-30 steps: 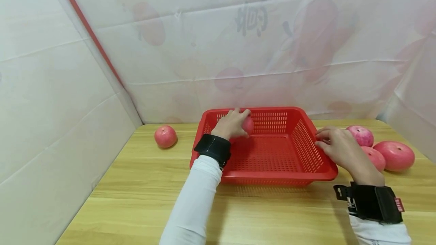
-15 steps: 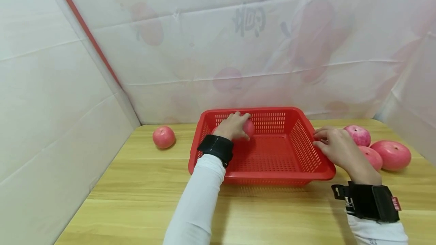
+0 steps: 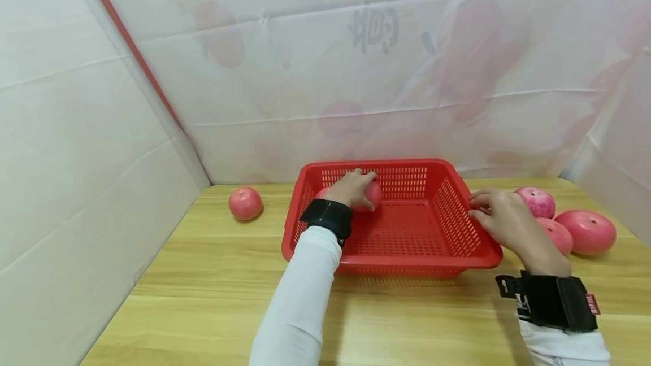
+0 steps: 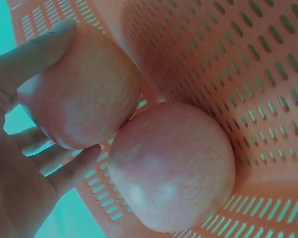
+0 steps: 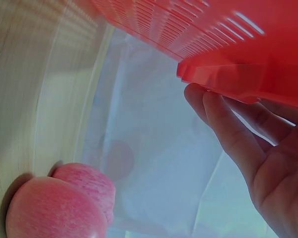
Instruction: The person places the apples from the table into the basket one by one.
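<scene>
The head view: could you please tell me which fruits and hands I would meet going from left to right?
Lone pink fruit, partly hidden fruit in the red basket, left hand, fruit it holds, right hand at the basket's right rim, cluster of three fruits.

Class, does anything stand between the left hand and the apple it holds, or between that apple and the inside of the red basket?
Nothing visible does: the left hand touches the held apple, already inside the red basket. A second apple sits close beside it, not in between.
</scene>
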`<state>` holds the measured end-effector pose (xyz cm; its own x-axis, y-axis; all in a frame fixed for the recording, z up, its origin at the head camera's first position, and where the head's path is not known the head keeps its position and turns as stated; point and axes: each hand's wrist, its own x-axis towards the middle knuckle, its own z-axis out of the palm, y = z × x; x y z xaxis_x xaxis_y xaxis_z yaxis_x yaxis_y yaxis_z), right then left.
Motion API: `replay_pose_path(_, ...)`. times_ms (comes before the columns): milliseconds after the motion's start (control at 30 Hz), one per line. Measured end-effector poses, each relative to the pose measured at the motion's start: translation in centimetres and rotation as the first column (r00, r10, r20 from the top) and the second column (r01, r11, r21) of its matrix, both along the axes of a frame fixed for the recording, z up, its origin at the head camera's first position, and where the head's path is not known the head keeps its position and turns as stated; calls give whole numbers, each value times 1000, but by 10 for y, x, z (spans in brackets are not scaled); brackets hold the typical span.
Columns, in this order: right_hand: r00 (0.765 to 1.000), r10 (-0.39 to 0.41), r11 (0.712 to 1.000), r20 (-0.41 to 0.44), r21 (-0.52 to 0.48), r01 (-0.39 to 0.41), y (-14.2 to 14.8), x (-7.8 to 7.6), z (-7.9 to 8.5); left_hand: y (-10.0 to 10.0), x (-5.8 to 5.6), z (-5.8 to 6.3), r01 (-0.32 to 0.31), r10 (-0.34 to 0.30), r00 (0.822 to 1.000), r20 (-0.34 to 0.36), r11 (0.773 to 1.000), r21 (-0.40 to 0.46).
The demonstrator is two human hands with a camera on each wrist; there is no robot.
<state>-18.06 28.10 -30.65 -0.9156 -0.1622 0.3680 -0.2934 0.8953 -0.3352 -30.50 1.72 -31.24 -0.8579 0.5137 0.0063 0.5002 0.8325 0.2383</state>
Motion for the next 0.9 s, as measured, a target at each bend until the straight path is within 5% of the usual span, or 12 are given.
replay_pose_path(533, 999, -6, 1000, 32, -22, 7, -2, 1, 0, 7, 10, 0, -36, 35, 999, -9, 987, -158)
replay_pose_path(900, 1000, 11, 1000, -7, -2, -11, -3, 0, 0, 4, 8, 0, 17, -20, 999, -25, 991, -133)
